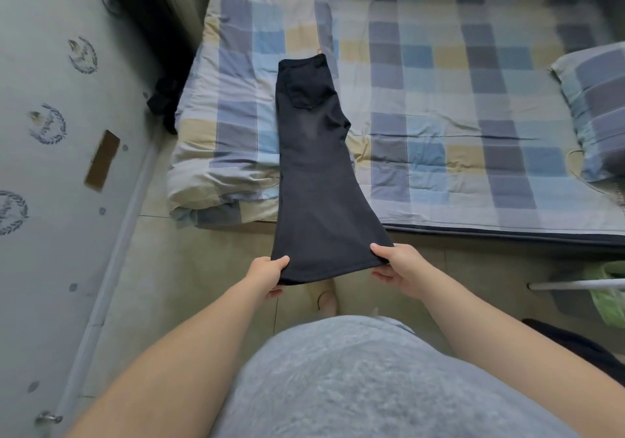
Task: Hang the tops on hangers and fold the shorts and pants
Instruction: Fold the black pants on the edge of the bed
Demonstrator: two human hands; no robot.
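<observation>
- Pinching, head view: left hand [270, 273] and right hand [395, 268] each grip one hem corner of the dark grey flared denim pants [314, 167]. Thumbs sit on top and the other fingers [382, 276] curl under the cloth, so neither hand is spread.
- Pants location: the waist end lies on the blue, grey and yellow checked bed sheet [439, 82], touching the rolled checked quilt [230, 116]. The leg end hangs past the mattress edge, held up over the pale tiled floor [189, 268].
- Legs look stacked one on the other, with the back pocket facing up.
- Long axis: runs away from the person, nearly straight up the picture. Waistband points to the far side of the bed and leans slightly left; the flared hem points back at the person.
- Risk: if either pinch slips, the hem likely drops to the floor, since nothing supports that end.
- Risk: pulling toward the body could drag the waist off the sheet, because only friction holds it there.
- Risk: lifting the hem unevenly would probably skew the stacked legs and leave a crooked fold.
- Risk: the quilt bump under the left edge may wrinkle the fold when the hem is brought over.
</observation>
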